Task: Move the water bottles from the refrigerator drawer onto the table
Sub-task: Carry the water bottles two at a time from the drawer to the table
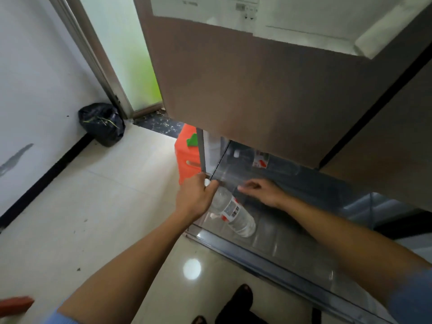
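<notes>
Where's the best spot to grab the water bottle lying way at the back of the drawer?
The back bottle lies on its side, cap pointing left. Probably wrap round its middle by the red label, reaching down from above.

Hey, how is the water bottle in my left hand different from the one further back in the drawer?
The near bottle is gripped at its cap end by the left hand; the back bottle lies untouched. The near bottle is mostly in view at the front of the drawer; the back bottle is partly hidden under the fridge door. Both are clear plastic with red-and-white labels.
</notes>
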